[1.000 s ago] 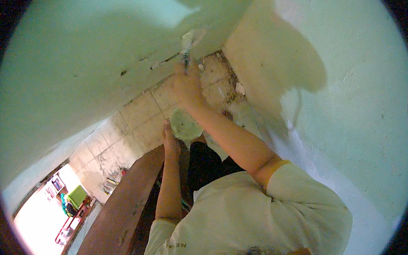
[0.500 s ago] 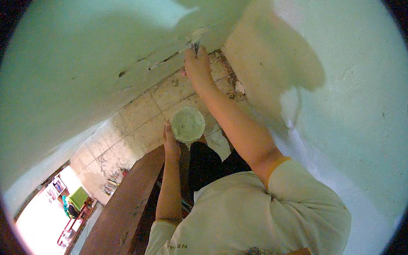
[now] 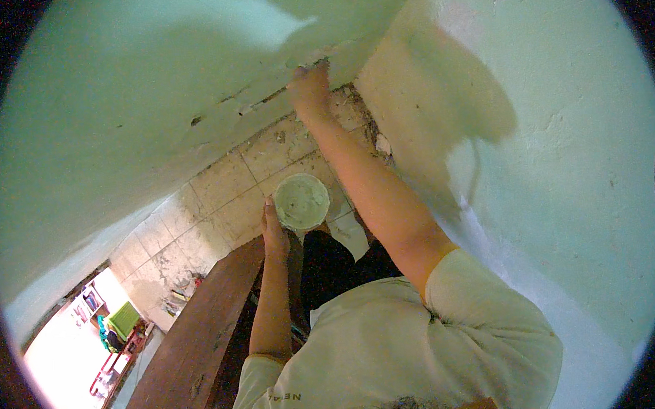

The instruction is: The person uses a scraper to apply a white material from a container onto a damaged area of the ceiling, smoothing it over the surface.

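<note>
My left hand (image 3: 272, 230) is closed on the side of a round tub (image 3: 304, 227), holding it up above the floor. Pale greenish-white paste (image 3: 303, 200) lies inside. Farther out, my right hand (image 3: 309, 90) is closed against the green wall (image 3: 147, 88), close to the corner. It grips a small putty knife (image 3: 324, 64), whose dark blade barely shows beside the fingers. A long dark crack (image 3: 268, 97) runs along the wall to the left of that hand, and a small hole (image 3: 196, 121) lies farther left.
A second pale green wall (image 3: 561, 194) rises on the right. Stained floor tiles (image 3: 228, 183) with rubble (image 3: 383, 143) along the corner lie below. A brown wooden surface (image 3: 187, 342) stands at lower left; beyond it are a bright doorway and a green crate (image 3: 123, 320).
My right hand has turned and shifted slightly left and up along the wall, so the blade now shows less. The whitish patch of paste there looks thinner. My left hand and the tub stay nearly still.
</note>
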